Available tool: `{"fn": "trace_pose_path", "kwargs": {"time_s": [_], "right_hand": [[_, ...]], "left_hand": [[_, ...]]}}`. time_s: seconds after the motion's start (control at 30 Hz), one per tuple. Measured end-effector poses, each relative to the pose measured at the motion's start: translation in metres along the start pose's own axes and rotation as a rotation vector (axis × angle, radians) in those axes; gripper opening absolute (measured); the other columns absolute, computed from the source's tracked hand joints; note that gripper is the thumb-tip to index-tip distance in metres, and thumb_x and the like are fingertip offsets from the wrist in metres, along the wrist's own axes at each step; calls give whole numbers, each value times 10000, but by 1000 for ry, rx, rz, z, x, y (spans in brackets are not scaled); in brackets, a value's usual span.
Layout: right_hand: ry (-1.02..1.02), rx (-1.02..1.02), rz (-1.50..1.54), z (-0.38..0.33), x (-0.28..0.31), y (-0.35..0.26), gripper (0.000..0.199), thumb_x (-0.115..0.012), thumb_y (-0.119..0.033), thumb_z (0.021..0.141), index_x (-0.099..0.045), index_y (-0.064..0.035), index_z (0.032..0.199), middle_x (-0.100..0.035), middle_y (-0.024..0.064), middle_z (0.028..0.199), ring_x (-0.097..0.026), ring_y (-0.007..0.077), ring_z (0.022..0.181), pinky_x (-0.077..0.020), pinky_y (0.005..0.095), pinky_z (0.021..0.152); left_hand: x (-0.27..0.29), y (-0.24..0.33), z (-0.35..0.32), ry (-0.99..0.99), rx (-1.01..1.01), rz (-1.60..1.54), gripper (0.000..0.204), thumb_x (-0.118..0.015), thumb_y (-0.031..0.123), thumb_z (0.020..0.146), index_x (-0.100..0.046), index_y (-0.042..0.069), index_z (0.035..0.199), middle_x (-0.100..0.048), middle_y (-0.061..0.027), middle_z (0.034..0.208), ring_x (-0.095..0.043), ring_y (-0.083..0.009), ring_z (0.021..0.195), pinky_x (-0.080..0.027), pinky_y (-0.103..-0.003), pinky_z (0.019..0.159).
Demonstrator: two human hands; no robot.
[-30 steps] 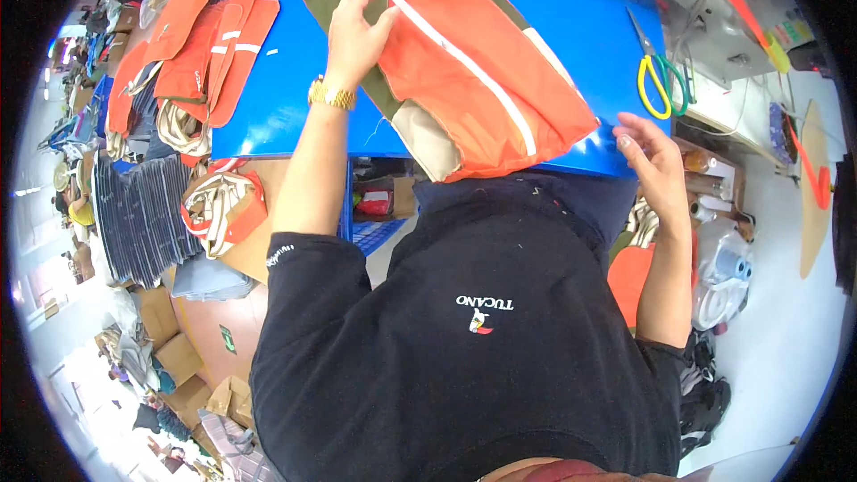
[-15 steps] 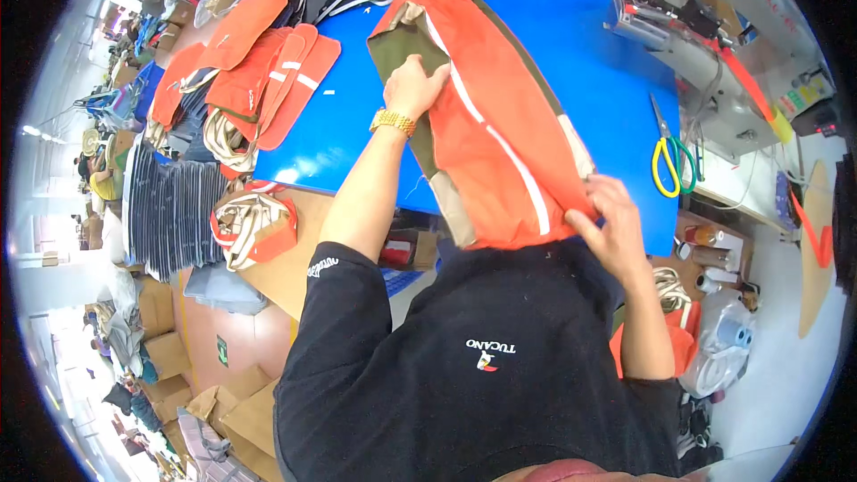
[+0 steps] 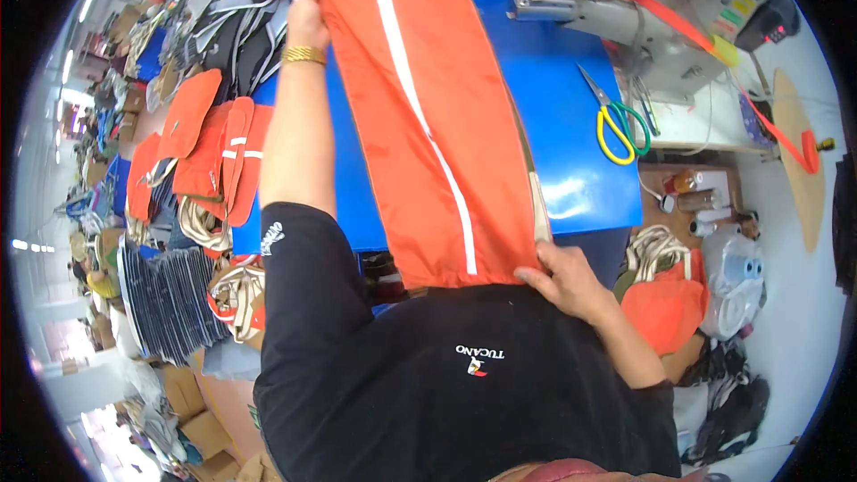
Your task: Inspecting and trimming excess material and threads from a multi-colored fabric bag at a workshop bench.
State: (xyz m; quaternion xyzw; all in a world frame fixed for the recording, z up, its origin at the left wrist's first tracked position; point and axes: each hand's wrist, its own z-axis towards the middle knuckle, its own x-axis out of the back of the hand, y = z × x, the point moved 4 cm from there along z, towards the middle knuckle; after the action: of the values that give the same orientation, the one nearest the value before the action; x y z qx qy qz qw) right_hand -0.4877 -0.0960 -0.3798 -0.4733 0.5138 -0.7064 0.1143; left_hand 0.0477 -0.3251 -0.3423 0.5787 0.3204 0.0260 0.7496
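A long orange fabric piece (image 3: 428, 80) with a white strip down its length stretches from my chest toward the far side of the blue table (image 3: 571, 187). My left hand (image 3: 307, 22) is closed on its far left edge. At the near right corner my right hand (image 3: 569, 278) grips the fabric between thumb and fingers. A narrow beige and olive-green part (image 3: 534, 192) shows along the right side of the piece; whatever lies beneath it is hidden.
Scissors (image 3: 614, 120) with yellow and green handles lie right on the table, near a sewing machine (image 3: 669, 58). Orange pieces (image 3: 201, 152) and stacked dark striped panels (image 3: 170, 303) stand at left. Black fabric with pale edging (image 3: 241, 45) is heaped at the far left.
My left hand has moved away from me, from the olive-green inside to the far left edge. The orange piece now lies longer and flatter. My right hand shifted slightly nearer.
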Motion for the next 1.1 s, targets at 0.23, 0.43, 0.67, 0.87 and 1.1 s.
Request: {"fn": "trace_pose_path", "kwargs": {"time_s": [0.23, 0.43, 0.67, 0.87, 1.1], "right_hand": [[-19, 47, 69, 27, -9, 3, 241, -714, -195, 955, -540, -34, 994, -596, 245, 761, -624, 476, 766, -457, 513, 608], [-83, 89, 143, 37, -21, 1, 204, -680, -160, 965, -544, -37, 1055, -613, 251, 756, -630, 480, 756, -467, 541, 625], [-143, -46, 265, 34, -32, 8, 416, -734, -305, 951, -523, 45, 1025, -612, 301, 889, -637, 487, 921, -489, 501, 776], [-326, -141, 316, 29, -25, 17, 474, -784, -246, 889, -618, 27, 1238, -679, 220, 1092, -651, 415, 1023, -502, 452, 965], [-293, 191, 33, 27, -21, 2, 296, -779, -198, 867, -630, -23, 1054, -636, 206, 818, -666, 407, 901, -498, 490, 940]], "left_hand": [[-1, 19, -11, 150, -553, 1685, 483, -707, 405, 899, -741, 18, 1185, -722, -246, 1165, -690, -385, 1088, -535, -464, 959], [-161, -79, -163, -689, -827, 1599, 285, -655, 289, 974, -744, 164, 1214, -663, -94, 1382, -541, -353, 1354, -393, -535, 1143], [-128, -155, -167, -539, -523, 1991, 524, -474, 444, 1037, -563, 157, 1467, -573, -34, 1513, -416, -365, 1470, -250, -750, 1154], [-116, -166, -146, -544, -488, 1793, 518, -512, 432, 1035, -546, 175, 1483, -510, -106, 1558, -471, -401, 1423, -385, -572, 1167], [-66, -156, -109, -255, -499, 1475, 388, -547, 23, 855, -669, 11, 1223, -648, -223, 1167, -604, -423, 1129, -502, -491, 990]]}}
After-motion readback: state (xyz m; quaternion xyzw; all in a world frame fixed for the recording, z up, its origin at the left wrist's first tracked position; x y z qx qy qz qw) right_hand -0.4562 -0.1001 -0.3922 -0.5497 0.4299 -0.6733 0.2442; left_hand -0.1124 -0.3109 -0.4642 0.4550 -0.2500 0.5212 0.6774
